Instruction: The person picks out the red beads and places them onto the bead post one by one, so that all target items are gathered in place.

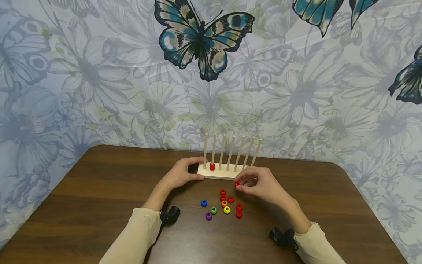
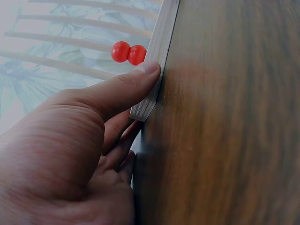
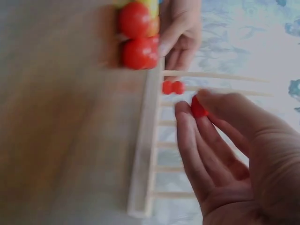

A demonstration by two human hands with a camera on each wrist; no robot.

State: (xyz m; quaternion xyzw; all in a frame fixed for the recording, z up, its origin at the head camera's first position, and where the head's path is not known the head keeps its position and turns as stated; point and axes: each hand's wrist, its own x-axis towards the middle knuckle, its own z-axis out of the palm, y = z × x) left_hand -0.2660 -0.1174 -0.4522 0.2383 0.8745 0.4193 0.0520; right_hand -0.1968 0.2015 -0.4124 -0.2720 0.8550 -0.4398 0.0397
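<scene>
A pale wooden rack (image 1: 224,172) with several upright pegs stands at the table's far middle. Two red beads (image 1: 212,166) sit stacked on its second peg from the left, also seen as red beads (image 2: 128,53) and red beads (image 3: 173,87). My left hand (image 1: 182,174) grips the rack's left end (image 2: 149,101), thumb on its front edge. My right hand (image 1: 258,183) pinches a red bead (image 1: 237,183) just in front of the rack; the same red bead (image 3: 198,107) shows between thumb and fingers. Loose beads lie on the table: red (image 1: 222,192), blue (image 1: 204,202), green (image 1: 213,210), yellow (image 1: 226,209), purple (image 1: 208,216), orange (image 1: 224,203).
The brown wooden table (image 1: 99,205) meets a floral curtain with butterflies (image 1: 201,40) right behind the rack. Black wrist cameras (image 1: 169,215) sit on both forearms. The table's rounded corners lie at far left and far right.
</scene>
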